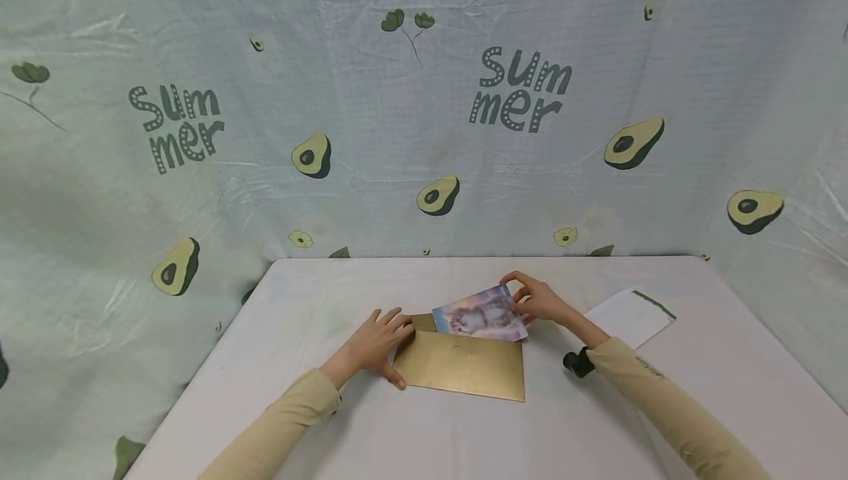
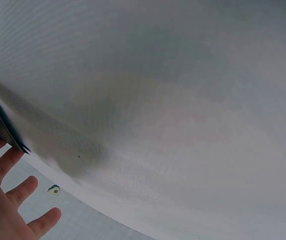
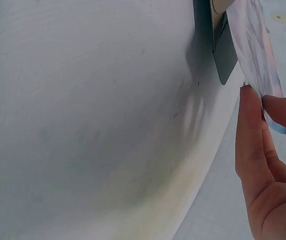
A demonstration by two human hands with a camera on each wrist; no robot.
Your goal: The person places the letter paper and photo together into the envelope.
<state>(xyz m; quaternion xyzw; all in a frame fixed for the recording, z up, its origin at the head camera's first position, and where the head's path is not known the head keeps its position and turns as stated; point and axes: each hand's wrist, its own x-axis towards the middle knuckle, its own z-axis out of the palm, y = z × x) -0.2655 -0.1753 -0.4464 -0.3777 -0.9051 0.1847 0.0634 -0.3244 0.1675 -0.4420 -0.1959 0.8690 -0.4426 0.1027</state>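
A gold envelope lies on the white table, its flap folded out at the back. My left hand holds the envelope's left edge, with the thumb low and the fingers higher up. In the left wrist view, fingertips of the left hand touch the envelope's dark edge, and the other fingers are spread. My right hand pinches the right end of a card with a grey kitten picture. That card is tilted, its lower edge at the envelope's mouth. The right wrist view shows the card between thumb and fingers.
A white sheet with a green edge lies at the right, beyond the right forearm. A small black object sits beside the right sleeve. A cloth with avocado prints hangs behind the table.
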